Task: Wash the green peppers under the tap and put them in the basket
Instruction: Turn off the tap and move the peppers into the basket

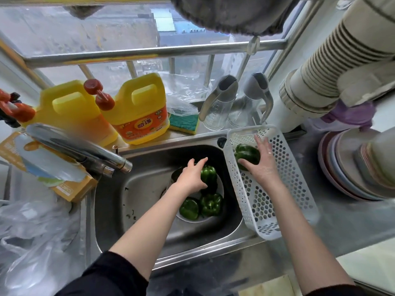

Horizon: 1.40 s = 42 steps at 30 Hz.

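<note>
- Sitting in the white bowl point(221, 190) in the sink point(149, 248): two green peppers at the near side, left one point(189, 208) and right one point(211, 204), touching each other, both waiting on a rinse by my read.
- Reaching into the same bowl, left hand point(193, 177) is closing around a third pepper point(208, 174); fingers curled over its top, not lifted clear yet.
- Leaning over the sink's right edge, white perforated basket point(275, 210) is mostly bare at its near end.
- Setting the first pepper point(246, 154) into the basket's far end, right hand point(261, 165) is cupped over it, fingers spread, thumb under; release not confirmed.
- Running or not, can't tell: tap point(85, 146) spout shows no visible stream.
- Judging progress: one of four binned, three left.
</note>
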Each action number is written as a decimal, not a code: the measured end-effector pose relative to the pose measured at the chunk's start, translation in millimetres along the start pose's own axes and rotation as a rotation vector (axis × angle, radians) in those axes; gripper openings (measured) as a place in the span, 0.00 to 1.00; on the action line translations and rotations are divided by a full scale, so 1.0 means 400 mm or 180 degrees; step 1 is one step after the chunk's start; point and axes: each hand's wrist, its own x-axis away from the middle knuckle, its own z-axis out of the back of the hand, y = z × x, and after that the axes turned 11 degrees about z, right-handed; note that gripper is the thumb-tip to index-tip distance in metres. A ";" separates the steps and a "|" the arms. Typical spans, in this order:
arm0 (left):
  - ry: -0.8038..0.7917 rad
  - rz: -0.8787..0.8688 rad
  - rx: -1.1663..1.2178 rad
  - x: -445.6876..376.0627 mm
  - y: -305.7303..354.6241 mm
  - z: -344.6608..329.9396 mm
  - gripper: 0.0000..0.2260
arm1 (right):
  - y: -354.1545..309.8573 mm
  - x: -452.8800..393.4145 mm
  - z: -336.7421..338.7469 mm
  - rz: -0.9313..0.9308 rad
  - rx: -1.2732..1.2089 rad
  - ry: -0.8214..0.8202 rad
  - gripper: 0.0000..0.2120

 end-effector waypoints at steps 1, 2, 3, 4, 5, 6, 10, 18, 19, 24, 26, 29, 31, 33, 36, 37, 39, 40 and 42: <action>0.0008 -0.0030 -0.0083 -0.008 0.010 -0.003 0.43 | -0.012 0.015 0.005 0.0119 -0.0081 0.0164 0.41; 0.0010 -0.0047 -0.0130 -0.019 0.019 -0.008 0.44 | -0.020 0.031 0.009 0.0263 -0.0173 0.0343 0.39; 0.0002 -0.0049 -0.0163 -0.030 0.028 -0.013 0.44 | -0.030 0.048 0.013 0.0400 -0.0238 0.0484 0.36; -0.0022 -0.0053 -0.0192 -0.042 0.035 -0.019 0.44 | -0.036 0.062 0.013 0.0476 -0.0254 0.0540 0.32; -0.0053 -0.0058 -0.0245 -0.051 0.043 -0.024 0.44 | -0.040 0.072 0.010 0.0490 -0.0222 0.0499 0.28; -0.0094 -0.0065 -0.0323 -0.060 0.048 -0.031 0.43 | -0.041 0.077 0.003 0.0478 -0.0172 0.0407 0.24; -0.0063 -0.0094 -0.0624 -0.076 0.050 -0.060 0.38 | -0.026 0.088 -0.052 0.0424 0.0213 0.0092 0.20; 0.0237 0.0053 0.0852 -0.079 0.000 -0.073 0.28 | -0.084 0.133 -0.099 0.1243 0.0168 0.0804 0.17; 0.0152 0.0215 0.1504 -0.065 -0.007 -0.058 0.26 | -0.094 0.138 -0.108 0.1495 0.0194 0.0743 0.17; -0.1421 0.0380 0.3954 0.059 -0.036 0.049 0.12 | -0.137 0.120 -0.175 0.1648 0.0571 -0.0641 0.34; -0.1768 0.0256 0.3930 0.094 -0.052 0.077 0.17 | -0.146 0.114 -0.204 0.1437 0.0817 -0.0786 0.38; -0.1911 0.0302 0.3816 0.111 -0.075 0.093 0.24 | -0.171 0.110 -0.199 0.1430 0.0427 -0.0320 0.32; -0.1866 0.0448 0.4033 0.096 -0.091 0.090 0.25 | -0.182 0.118 -0.159 0.1664 0.0194 0.0248 0.32; -0.1494 0.0823 0.3959 0.077 -0.096 0.077 0.23 | -0.177 0.125 -0.098 0.1591 0.0040 0.1085 0.32; -0.0833 0.1167 0.3239 0.053 -0.089 0.040 0.14 | -0.116 0.095 -0.004 0.0517 -0.0291 0.1525 0.28; -0.0773 0.1164 0.3088 0.047 -0.080 0.028 0.12 | -0.088 0.073 0.022 0.0191 -0.0338 0.1530 0.27; -0.0769 0.1126 0.2922 0.041 -0.057 0.016 0.09 | -0.045 0.029 0.060 -0.0024 -0.0199 0.1554 0.27; -0.0765 0.1105 0.2838 0.036 -0.047 0.013 0.08 | -0.035 0.007 0.072 -0.0039 -0.0069 0.1564 0.27; -0.0777 0.1095 0.2721 0.026 -0.029 0.007 0.06 | -0.023 -0.034 0.085 -0.0082 0.0348 0.1512 0.24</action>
